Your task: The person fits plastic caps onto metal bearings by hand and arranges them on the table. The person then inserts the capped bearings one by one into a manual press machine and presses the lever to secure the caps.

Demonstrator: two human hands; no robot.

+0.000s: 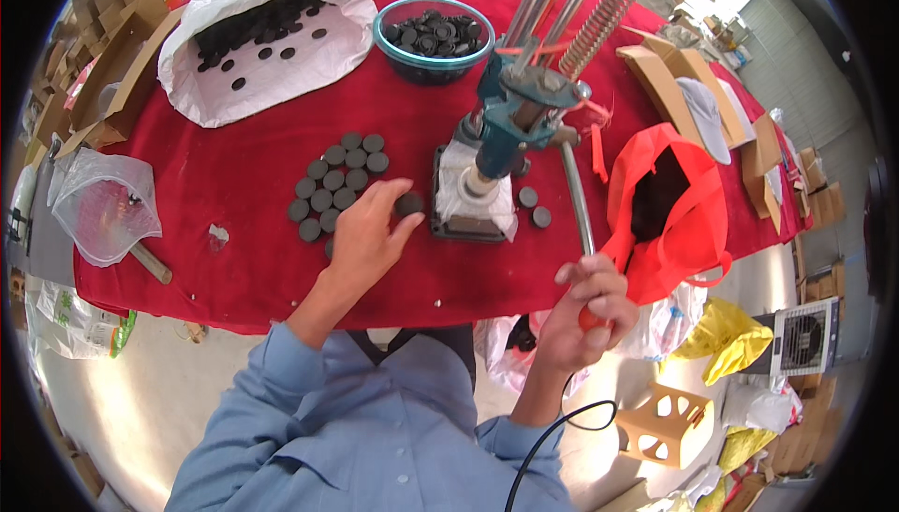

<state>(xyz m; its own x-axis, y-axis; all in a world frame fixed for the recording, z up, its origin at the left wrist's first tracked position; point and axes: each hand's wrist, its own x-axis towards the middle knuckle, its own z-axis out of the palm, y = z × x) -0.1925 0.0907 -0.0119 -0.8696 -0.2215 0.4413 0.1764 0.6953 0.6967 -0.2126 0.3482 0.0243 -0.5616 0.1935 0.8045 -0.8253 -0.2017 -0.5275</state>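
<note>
My left hand (367, 236) reaches over the red cloth, thumb and fingertips closed about a round black disc (409, 203) just left of the press. Beside that hand lies a cluster of similar black discs (321, 200), partly covered by my fingers. My right hand (588, 314) is wrapped round the red knob of the press lever (578, 198), which slants down toward me. The green hand press (506, 128) stands upright, its ram down over a base (476, 203) wrapped in white material. Whether anything sits under the ram is hidden.
Behind are a white sack (267, 91) of black pieces and a teal-rimmed bowl (433, 70) of black parts. Several loose discs (528, 197) lie right of the base, near a red bag (707, 198). A clear plastic bag (105, 203) and cardboard boxes (122, 81) sit left.
</note>
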